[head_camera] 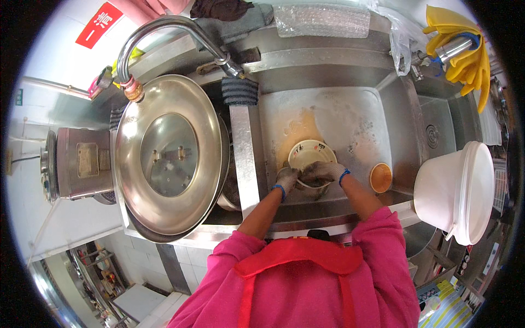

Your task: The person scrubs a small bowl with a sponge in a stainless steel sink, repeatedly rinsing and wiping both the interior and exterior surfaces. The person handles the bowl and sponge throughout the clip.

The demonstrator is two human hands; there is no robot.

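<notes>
My left hand [287, 178], in a grey work glove with a blue cuff, grips the left rim of a pale round bowl [311, 154] with dark and red marks inside. My right hand [324, 172], gloved the same way, presses over the bowl's near inner side; whether it holds a cloth there cannot be made out. Both hands are low inside a stainless steel sink basin [328, 78]. Cloudy, brownish water with foam [303, 123] lies around the bowl. To the right, a small orange-brown cup or bowl [381, 178] rests near the basin's corner.
Left of the basin lies a large steel lid [168, 88] with a clear centre, below a curved faucet [168, 22]. A striped cloth [240, 92] hangs over the divider [245, 151]. At right are a white bucket [437, 190], a second basin [437, 110] and yellow rubber gloves [467, 69].
</notes>
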